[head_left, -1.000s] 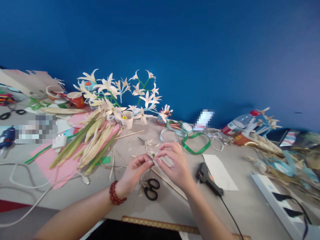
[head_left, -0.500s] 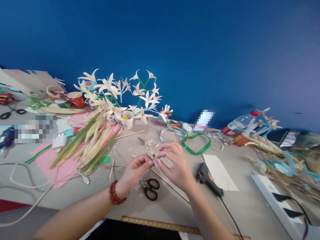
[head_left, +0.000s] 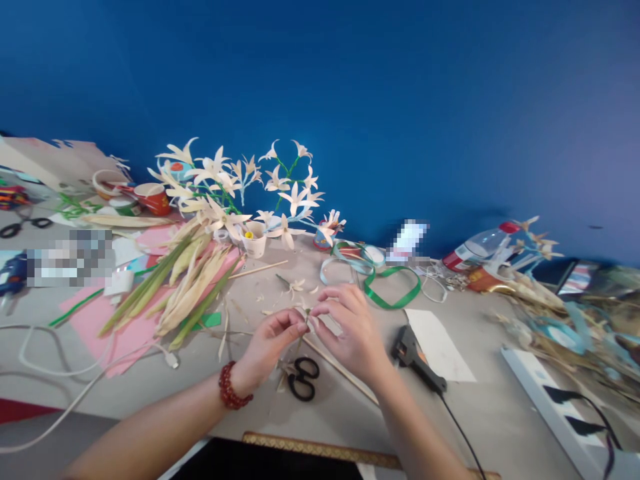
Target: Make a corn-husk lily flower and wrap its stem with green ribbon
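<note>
My left hand (head_left: 283, 328), with a red bead bracelet at the wrist, pinches a small husk flower on a thin stem (head_left: 307, 313). Fingertips of my right hand (head_left: 350, 327) close on the same piece from the right, thumb and index finger at its top. The fingers cover most of it. Beneath the hands lie black-handled scissors (head_left: 303, 379) and a long thin wooden stick (head_left: 345, 373). A loose pale flower (head_left: 296, 285) with a green stem lies just beyond my fingers.
Corn husks (head_left: 193, 293) lie on pink paper at left. White husk flowers (head_left: 220, 213) stand in cups behind. Green ribbon (head_left: 395, 303), a glue gun (head_left: 417, 360), white paper (head_left: 443, 347) and a power strip (head_left: 550, 407) are at right. A white cable (head_left: 95, 393) crosses the left side.
Almost nothing differs. Both hands stay at the same spot around the small flower, with only a very slight shift of the fingers.
</note>
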Motion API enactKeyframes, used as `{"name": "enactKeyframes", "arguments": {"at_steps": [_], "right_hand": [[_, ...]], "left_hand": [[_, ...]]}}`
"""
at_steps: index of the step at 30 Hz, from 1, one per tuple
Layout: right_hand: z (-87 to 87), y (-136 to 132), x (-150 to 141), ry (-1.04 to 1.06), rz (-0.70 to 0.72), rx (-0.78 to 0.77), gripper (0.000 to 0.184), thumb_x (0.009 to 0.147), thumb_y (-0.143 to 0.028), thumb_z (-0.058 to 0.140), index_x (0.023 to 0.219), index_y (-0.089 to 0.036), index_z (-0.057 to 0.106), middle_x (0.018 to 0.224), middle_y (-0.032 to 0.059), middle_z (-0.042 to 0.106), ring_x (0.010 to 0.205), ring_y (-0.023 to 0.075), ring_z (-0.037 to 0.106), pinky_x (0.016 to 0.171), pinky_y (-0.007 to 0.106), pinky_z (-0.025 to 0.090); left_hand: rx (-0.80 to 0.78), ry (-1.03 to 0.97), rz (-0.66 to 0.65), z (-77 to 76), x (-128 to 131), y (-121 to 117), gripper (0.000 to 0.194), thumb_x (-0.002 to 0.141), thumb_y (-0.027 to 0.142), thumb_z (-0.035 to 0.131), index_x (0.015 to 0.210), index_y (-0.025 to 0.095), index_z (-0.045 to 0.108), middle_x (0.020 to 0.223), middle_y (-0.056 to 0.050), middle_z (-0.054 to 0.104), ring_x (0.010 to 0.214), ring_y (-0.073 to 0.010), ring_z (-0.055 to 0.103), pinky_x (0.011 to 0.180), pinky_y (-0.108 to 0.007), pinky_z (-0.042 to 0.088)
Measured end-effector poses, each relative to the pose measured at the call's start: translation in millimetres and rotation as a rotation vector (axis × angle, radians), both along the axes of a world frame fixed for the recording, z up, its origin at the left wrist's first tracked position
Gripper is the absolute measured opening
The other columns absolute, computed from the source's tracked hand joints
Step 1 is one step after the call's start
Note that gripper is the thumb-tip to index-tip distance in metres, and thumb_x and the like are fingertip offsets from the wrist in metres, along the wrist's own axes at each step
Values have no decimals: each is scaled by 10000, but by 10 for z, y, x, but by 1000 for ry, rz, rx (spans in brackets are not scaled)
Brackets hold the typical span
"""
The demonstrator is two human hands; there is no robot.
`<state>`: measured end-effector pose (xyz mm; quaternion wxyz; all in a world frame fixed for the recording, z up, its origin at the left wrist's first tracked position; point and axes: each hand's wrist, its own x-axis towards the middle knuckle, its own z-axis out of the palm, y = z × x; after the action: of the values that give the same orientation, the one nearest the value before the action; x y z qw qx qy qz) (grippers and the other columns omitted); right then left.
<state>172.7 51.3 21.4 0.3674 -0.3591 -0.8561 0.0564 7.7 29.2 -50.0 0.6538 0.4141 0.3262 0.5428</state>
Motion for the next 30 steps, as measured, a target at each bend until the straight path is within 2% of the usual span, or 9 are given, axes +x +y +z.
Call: {"name": "enactKeyframes", "arguments": {"at_steps": [15, 30], "right_hand": [[42, -38, -37, 14, 1, -40, 68, 829, -141, 627, 818, -207, 639, 958, 74, 636, 955, 232, 554, 846, 386, 462], [35, -29, -54, -29, -22, 8, 70, 826, -130, 614, 824, -198, 628, 977, 89, 645, 959, 244, 555, 843, 399, 468]], "left_hand": [[-4, -4, 10, 16, 6, 1, 175, 807, 289, 702, 704, 168, 632, 735, 6, 560, 739, -133, 487, 726, -239, 389], [23, 21, 18, 25, 1, 13, 179, 807, 296, 698, 711, 164, 625, 746, -1, 561, 749, -140, 487, 734, -247, 389]]}}
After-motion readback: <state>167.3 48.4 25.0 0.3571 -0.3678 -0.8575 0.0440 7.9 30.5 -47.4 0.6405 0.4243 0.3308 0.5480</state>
